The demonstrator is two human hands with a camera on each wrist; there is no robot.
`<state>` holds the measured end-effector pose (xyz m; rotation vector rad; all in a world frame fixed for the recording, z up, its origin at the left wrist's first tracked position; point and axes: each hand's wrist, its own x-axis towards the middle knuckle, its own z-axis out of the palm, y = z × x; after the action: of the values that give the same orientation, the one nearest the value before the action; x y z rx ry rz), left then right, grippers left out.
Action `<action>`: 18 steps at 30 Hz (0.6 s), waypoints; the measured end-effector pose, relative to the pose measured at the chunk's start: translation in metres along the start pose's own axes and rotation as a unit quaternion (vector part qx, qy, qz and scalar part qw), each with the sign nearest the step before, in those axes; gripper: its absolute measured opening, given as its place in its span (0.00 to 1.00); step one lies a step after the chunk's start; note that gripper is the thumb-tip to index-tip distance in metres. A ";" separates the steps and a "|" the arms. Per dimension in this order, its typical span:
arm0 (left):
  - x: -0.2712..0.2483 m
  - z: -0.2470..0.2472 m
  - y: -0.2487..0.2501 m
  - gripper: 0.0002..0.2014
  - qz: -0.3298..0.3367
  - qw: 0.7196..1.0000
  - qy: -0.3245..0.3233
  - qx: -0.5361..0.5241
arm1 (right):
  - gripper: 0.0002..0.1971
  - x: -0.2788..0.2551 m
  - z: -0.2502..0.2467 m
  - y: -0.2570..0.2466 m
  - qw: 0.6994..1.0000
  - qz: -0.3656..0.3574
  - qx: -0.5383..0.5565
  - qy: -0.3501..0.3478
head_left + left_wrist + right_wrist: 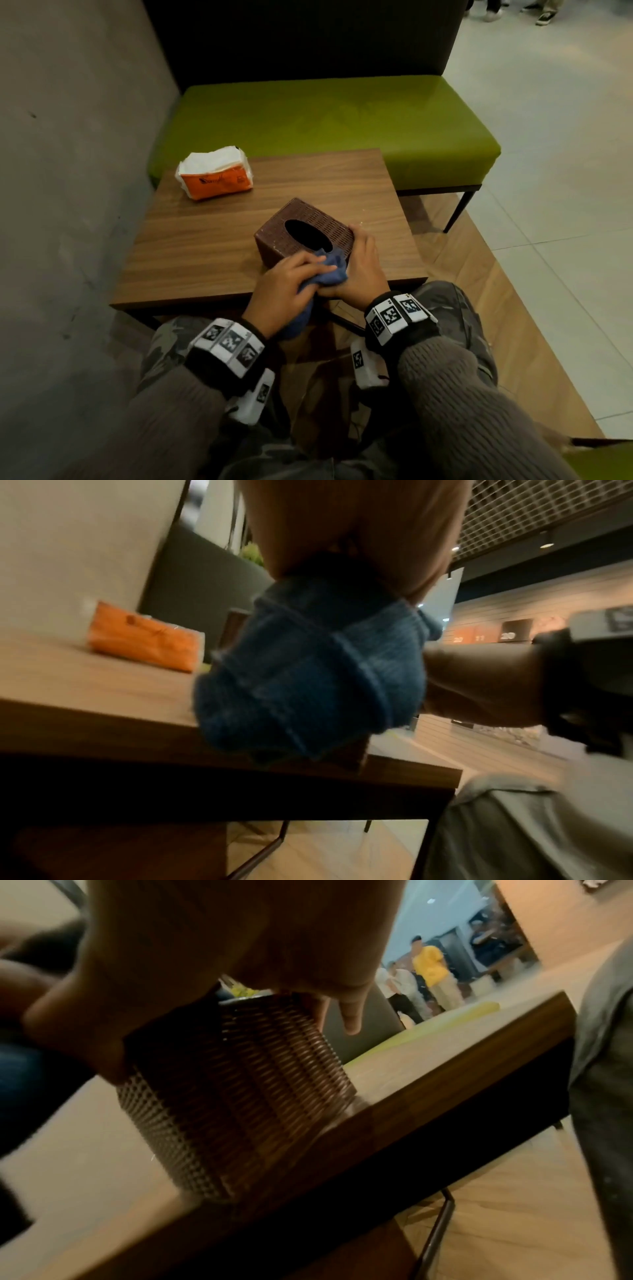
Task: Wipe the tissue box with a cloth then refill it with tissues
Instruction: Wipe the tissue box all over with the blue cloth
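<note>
A brown woven tissue box [301, 226] with a dark oval opening stands near the front of the wooden table [205, 246]. My right hand [363, 263] grips its near right corner, fingers along the right side; the right wrist view shows the box [240, 1096] under that hand [240, 947]. My left hand [287, 287] holds a bunched blue cloth [329, 270] against the box's near side. The cloth [308, 664] hangs from my left hand [359, 534] and hides most of the box there. An orange tissue pack [215, 173] lies at the table's far left, also in the left wrist view [143, 642].
A green bench seat [342, 126] with a dark backrest stands behind the table. A grey wall [68, 171] runs along the left. The table's near edge [191, 301] is just above my knees. Several people stand far off in the right wrist view [424, 974].
</note>
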<state>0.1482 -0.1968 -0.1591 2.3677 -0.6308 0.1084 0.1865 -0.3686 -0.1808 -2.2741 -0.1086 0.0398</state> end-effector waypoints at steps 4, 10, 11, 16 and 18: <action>0.016 -0.018 -0.030 0.19 -0.047 0.998 0.032 0.039 | 0.63 0.001 0.006 -0.005 1.000 0.004 -0.006 0.014; -0.006 -0.007 -0.007 0.19 0.024 0.999 0.002 0.038 | 0.62 0.005 0.001 -0.006 1.000 -0.007 0.012 -0.001; -0.005 -0.012 -0.014 0.19 0.028 0.999 0.002 0.038 | 0.63 0.005 0.001 -0.006 1.000 -0.008 0.002 -0.004; 0.011 -0.027 -0.030 0.20 -0.069 0.993 0.073 0.062 | 0.62 0.009 0.001 -0.005 1.000 -0.011 -0.026 -0.007; -0.004 -0.018 -0.017 0.20 -0.012 0.996 0.046 0.070 | 0.63 0.008 -0.003 -0.006 0.999 -0.013 -0.014 -0.028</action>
<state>0.1539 -0.1726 -0.1566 2.4887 -0.5657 0.2577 0.1944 -0.3667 -0.1744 -2.2988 -0.1687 0.0895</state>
